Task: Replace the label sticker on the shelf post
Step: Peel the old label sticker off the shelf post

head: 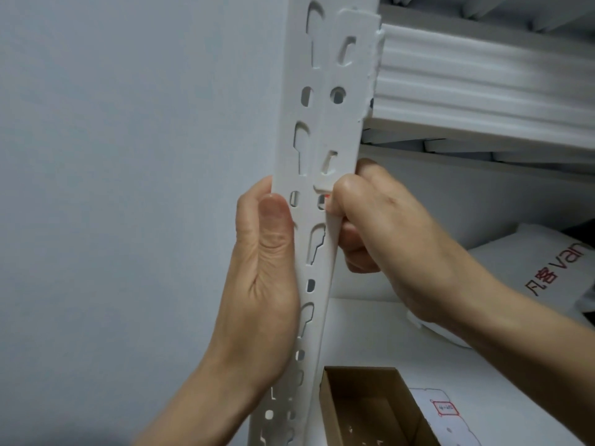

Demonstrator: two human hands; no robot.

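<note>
On my feed the white slotted shelf post (322, 149) runs through the middle of the picture from 12 o'clock down to 6 o'clock, leaning slightly. A ribbed white shelf beam (483, 91) joins it at about 1 o'clock.

The left hand (264, 284) sits at roughly 8 o'clock from centre. It clasps the post's left face, with the thumb laid flat along the slots, the palm against the metal, and a fingertip showing behind the far edge.

The right hand (380, 233) comes in from 4 o'clock with its fingers curled tight at the post's front corner. They pinch the label sticker (323, 187), a small white tab just right of centre whose lower edge stands off the post. A trace of red shows directly under it. The fingertips themselves are hidden behind the knuckles and the post's edge, so I cannot see exactly how much of the sticker they hold.

At 5 o'clock, low in the frame, an open cardboard box (363, 410) lies on a white surface. Just beside it at its 3 o'clock side lies a white sticker sheet (450, 426) carrying a red-outlined label. A white bag (528, 249) with red lettering rests at 3 to 4 o'clock, behind the right forearm. A pale wall (128, 156) fills the 9 o'clock side.
</note>
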